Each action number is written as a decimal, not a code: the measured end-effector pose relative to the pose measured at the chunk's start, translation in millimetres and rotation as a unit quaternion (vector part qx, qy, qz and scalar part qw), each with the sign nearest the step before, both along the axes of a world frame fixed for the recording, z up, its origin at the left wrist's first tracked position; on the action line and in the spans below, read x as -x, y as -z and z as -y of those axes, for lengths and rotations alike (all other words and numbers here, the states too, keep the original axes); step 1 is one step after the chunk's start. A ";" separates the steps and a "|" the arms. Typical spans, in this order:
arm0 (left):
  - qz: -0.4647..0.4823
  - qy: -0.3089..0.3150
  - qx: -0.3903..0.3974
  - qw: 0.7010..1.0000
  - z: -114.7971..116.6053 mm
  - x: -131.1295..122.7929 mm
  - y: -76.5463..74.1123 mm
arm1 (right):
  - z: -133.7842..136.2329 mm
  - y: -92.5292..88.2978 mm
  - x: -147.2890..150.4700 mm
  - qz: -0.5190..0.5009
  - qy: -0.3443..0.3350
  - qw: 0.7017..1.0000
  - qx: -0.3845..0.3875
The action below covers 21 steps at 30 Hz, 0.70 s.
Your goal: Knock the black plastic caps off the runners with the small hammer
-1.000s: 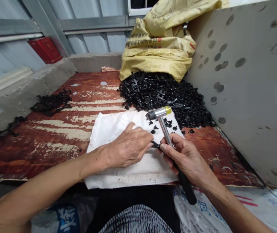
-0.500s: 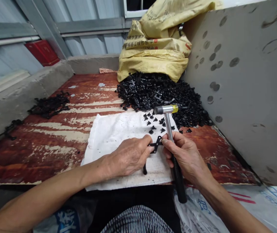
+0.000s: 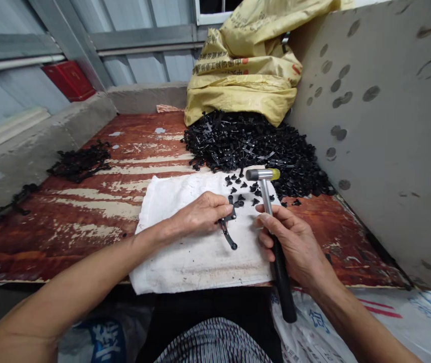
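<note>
My left hand (image 3: 205,212) pinches a black jointed plastic linkage (image 3: 229,233) over the white cloth (image 3: 185,252). One curved arm of the linkage, ending in a round eyelet, points down toward me; part of it is hidden behind my fingers. My right hand (image 3: 289,239) is closed round the handle of a hammer (image 3: 265,191), whose grey-and-yellow head is uppermost and black grip hangs past the table edge. Small black plastic studs (image 3: 255,187) lie scattered on the cloth just beyond both hands.
A big heap of black plastic parts (image 3: 245,146) spills from a yellow woven sack (image 3: 241,96) at the back. Assembled black pieces (image 3: 81,161) lie at the left. A pale spotted panel (image 3: 381,151) walls the right side. A red tin (image 3: 69,80) stands on the left ledge.
My right hand has let go of the linkage and moved slightly right, keeping the hammer. My left hand has shifted up and left with the linkage, which is now turned.
</note>
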<state>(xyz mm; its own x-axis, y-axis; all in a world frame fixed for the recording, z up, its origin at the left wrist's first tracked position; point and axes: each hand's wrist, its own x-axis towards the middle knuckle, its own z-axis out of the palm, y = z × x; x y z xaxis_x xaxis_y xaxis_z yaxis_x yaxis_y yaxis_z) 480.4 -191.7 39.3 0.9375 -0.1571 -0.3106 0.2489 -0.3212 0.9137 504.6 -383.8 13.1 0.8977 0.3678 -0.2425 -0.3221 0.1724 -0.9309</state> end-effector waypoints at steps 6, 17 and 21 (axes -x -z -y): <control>-0.041 -0.043 -0.013 0.998 -3.4 -14.1 1.2 | 1.0 -0.9 -1.1 -0.016 0.006 1.000 -0.021; -0.054 -0.047 -0.013 0.997 0.7 -17.5 0.6 | 2.0 1.1 -2.0 -0.013 -0.006 0.999 -0.029; -0.050 -0.046 -0.005 0.998 0.9 -19.3 1.9 | 2.5 1.7 -2.3 -0.010 -0.009 0.999 -0.030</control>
<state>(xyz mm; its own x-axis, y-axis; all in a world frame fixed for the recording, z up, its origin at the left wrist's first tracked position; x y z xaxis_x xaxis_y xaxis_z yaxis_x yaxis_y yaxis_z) 499.7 -192.7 37.4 0.9118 -0.0674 -0.4051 0.3682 -0.3023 0.8792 506.9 -386.3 11.4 0.8860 0.3985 -0.2371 -0.3441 0.2222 -0.9123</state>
